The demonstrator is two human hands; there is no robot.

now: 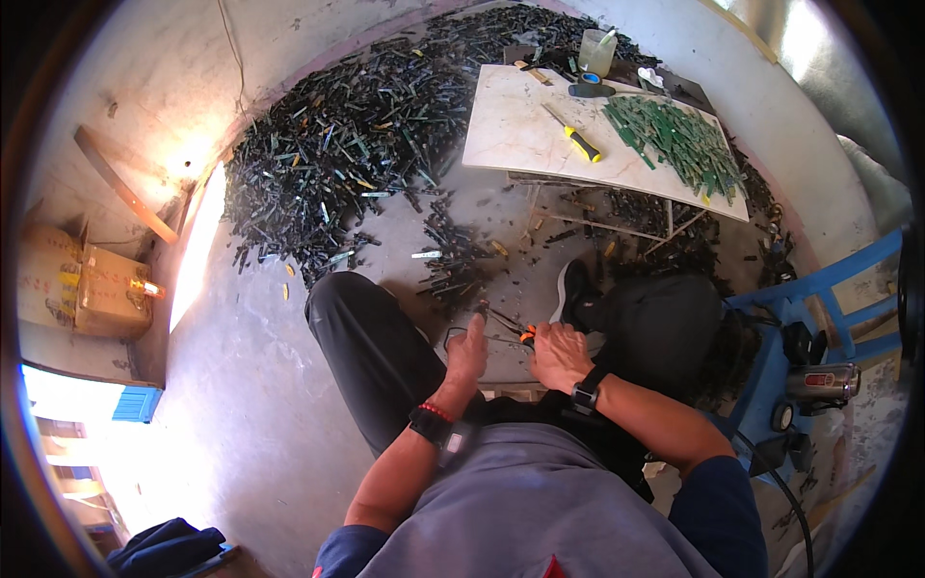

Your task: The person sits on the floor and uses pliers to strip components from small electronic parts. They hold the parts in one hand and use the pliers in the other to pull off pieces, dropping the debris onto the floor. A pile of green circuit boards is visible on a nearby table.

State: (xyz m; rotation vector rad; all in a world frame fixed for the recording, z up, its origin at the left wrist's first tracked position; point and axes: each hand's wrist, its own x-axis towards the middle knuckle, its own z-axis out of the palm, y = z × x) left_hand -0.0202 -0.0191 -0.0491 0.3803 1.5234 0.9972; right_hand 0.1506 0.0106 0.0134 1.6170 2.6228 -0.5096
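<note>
My right hand (561, 357) is closed around the orange-and-black handles of pliers (527, 334). Their metal jaws point up and left toward the fingertips of my left hand (466, 354). That left hand is closed, its thumb side up, with a small dark piece at the fingertips close to the jaws. What exactly it holds is too small to tell. A thin dark loop, like a wire, curves out beside the left fingers. Both hands are above the floor, between my bent knees.
A large heap of dark narrow strips (356, 125) covers the floor ahead. On a low pale table (511, 125) lie a yellow-handled screwdriver (581, 144), a pile of green circuit boards (679, 144) and tape. A blue chair (761, 385) at right carries a metal flask (824, 382). Cardboard boxes (114, 289) stand left.
</note>
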